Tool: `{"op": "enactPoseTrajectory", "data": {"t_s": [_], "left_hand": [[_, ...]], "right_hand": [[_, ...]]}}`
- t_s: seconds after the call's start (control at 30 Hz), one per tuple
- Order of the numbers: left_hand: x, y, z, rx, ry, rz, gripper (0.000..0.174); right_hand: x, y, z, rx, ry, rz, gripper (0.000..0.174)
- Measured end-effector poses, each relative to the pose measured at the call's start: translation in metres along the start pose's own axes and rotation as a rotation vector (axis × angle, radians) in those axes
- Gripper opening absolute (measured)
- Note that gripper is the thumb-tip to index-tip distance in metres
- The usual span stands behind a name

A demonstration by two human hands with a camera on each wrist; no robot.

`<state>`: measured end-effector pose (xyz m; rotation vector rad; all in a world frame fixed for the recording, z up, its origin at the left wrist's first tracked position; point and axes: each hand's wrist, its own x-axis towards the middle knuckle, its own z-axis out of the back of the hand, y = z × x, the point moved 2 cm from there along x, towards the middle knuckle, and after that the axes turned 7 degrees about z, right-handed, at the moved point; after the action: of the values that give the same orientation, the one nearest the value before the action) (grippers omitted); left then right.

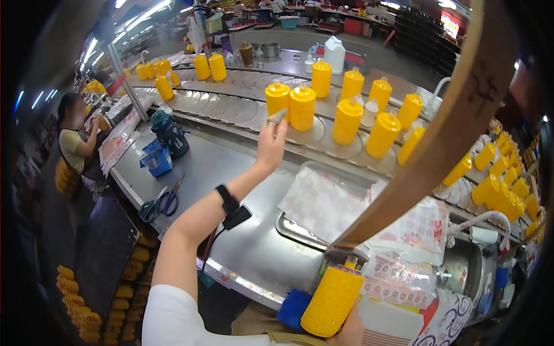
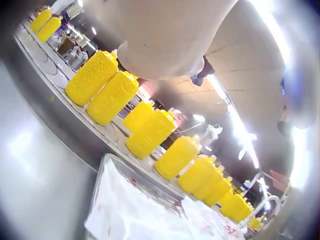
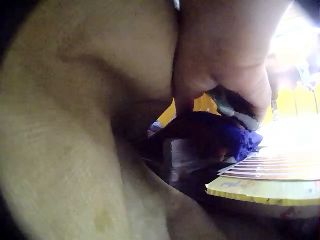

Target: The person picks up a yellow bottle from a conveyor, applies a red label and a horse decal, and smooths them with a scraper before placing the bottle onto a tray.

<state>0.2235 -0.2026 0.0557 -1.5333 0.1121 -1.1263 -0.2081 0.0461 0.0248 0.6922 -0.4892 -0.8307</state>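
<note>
**Grip.** The left hand is raised, fingertips pinched together on a small grey piece. What the piece is cannot be told. It is held just in front of the near row of belt bottles, and contact with them is not visible. The right hand is at the near edge of the head view. It grips the held bottle low on its body, fingers closed round it and the bottle tilted. The right wrist view is too blurred to show finger positions.

**Progress (judgement).**
- One bottle is off the belt and in hand.
- Many yellow bottles stand on the belt, from far left to near right. No label can be made out on any of them.
- The greater part of the work therefore appears to be left.

**Surroundings.**
- A wooden bar crosses the right of the view. Its lower end is just above the held bottle's cap. What supports it cannot be told.
- A steel tray lies between the hands and carries white sheets.
- A blue cloth lies just left of the held bottle.
- Scissors lie on the counter at near left.
</note>
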Motion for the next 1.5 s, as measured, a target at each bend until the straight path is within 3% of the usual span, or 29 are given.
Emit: {"op": "enactPoseTrajectory", "data": {"t_s": [0.1,0.17,0.33,0.4,0.43,0.57,0.67,0.73,0.8,0.93,1.0,1.13,1.2,1.3,1.4,1.5], "left_hand": [[0.056,0.026,-0.018,0.225,-0.072,-0.068,0.04],[0.083,0.038,-0.033,0.403,-0.052,0.088,0.052],[0.13,0.077,-0.073,0.537,-0.113,0.072,0.061],[0.139,0.084,-0.085,0.482,-0.002,0.26,0.065],[0.14,0.086,-0.091,0.495,0.0,0.261,0.067],[0.144,0.089,-0.112,0.491,-0.092,0.307,0.063],[0.152,0.081,-0.116,0.498,0.056,0.403,0.06],[0.154,0.098,-0.125,0.505,0.026,0.347,0.058],[0.148,0.104,-0.125,0.388,-0.144,0.323,0.056],[0.131,0.111,-0.095,0.218,-0.241,0.404,0.057],[0.116,0.122,-0.074,0.07,-0.379,0.433,0.057],[0.083,0.095,-0.001,0.049,-0.193,0.259,0.053],[0.049,0.034,0.029,0.08,-0.042,0.227,0.049],[0.012,0.007,0.06,0.231,0.129,0.142,0.044],[-0.028,-0.019,0.076,0.379,0.227,0.176,0.043],[-0.058,-0.019,0.084,0.335,0.192,0.142,0.041]], "right_hand": [[0.002,-0.005,-0.002,0.033,-0.038,0.097,0.099],[0.013,-0.015,-0.005,0.028,-0.025,0.1,0.1],[0.031,-0.028,-0.003,0.008,0.002,0.07,0.101],[0.039,-0.032,-0.004,0.003,0.009,0.056,0.101],[0.04,-0.034,-0.005,0.002,0.014,0.043,0.101],[0.042,-0.041,-0.008,-0.004,0.028,-0.015,0.102],[0.046,-0.042,-0.006,-0.013,0.026,-0.048,0.103],[0.046,-0.04,-0.005,-0.014,0.027,-0.071,0.103],[0.043,-0.038,-0.006,0.001,0.034,-0.099,0.103],[0.036,-0.033,-0.01,0.044,0.062,-0.135,0.104],[0.03,-0.026,-0.012,0.068,0.064,-0.161,0.105],[0.01,-0.006,-0.007,0.1,0.036,-0.251,0.105],[0.013,0.0,-0.003,0.04,0.023,-0.224,0.099],[0.013,-0.001,-0.004,0.031,0.034,-0.195,0.101],[0.011,0.001,-0.004,0.014,-0.004,-0.184,0.103],[0.005,-0.005,-0.006,0.011,-0.028,-0.158,0.104]]}}
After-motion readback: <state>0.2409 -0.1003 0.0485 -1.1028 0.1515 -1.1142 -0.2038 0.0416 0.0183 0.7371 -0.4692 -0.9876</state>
